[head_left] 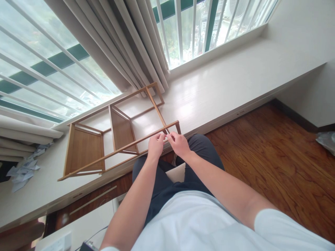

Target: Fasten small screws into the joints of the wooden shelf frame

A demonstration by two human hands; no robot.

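Item: pale white window ledge (235, 83), spanning nine to two o'clock. Light brown slatted wooden rack (115, 139), laid on its side at ten o'clock. Left hand (156, 145) and right hand (179, 143), fingertips pinched together at the rack's near rail; contents cannot be told. Steady support is advised.

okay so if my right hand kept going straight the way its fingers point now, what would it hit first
Most likely the left hand: the right hand points its fingers at it, nearly touching, at the wooden rack's front rail. Depth between them is unclear.

Light wooden shelf frame (115, 139) lies on its side (two panels fitted) on the sill.
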